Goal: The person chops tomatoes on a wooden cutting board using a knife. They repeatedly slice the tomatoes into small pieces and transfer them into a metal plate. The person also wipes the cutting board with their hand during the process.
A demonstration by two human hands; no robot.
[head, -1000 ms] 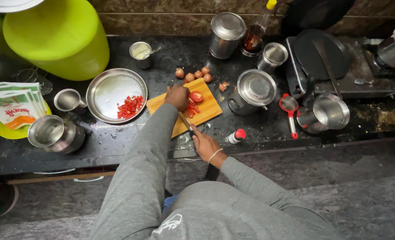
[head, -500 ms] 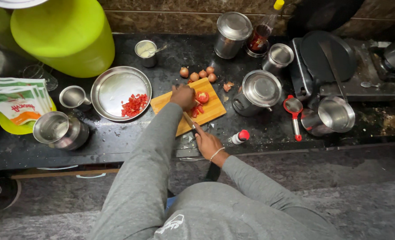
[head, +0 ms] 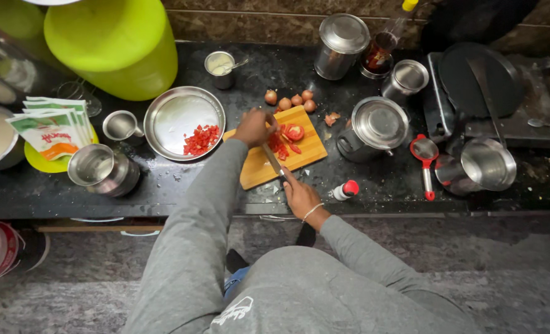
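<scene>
The tomato (head: 294, 132) under your left hand (head: 254, 127) will likely feel soft, wet and slippery, so pin it by its firm skin side. It sits red and partly cut on the wooden board (head: 256, 173) on the counter (head: 324, 185). Your left fingers are curled onto the pieces, while your right hand (head: 299, 195) is clamped on the knife (head: 272, 158) handle.

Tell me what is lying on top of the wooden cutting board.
On the cutting board lie a tomato half and red slices. The left hand covers part of them; the right hand lays a knife across it.
</scene>
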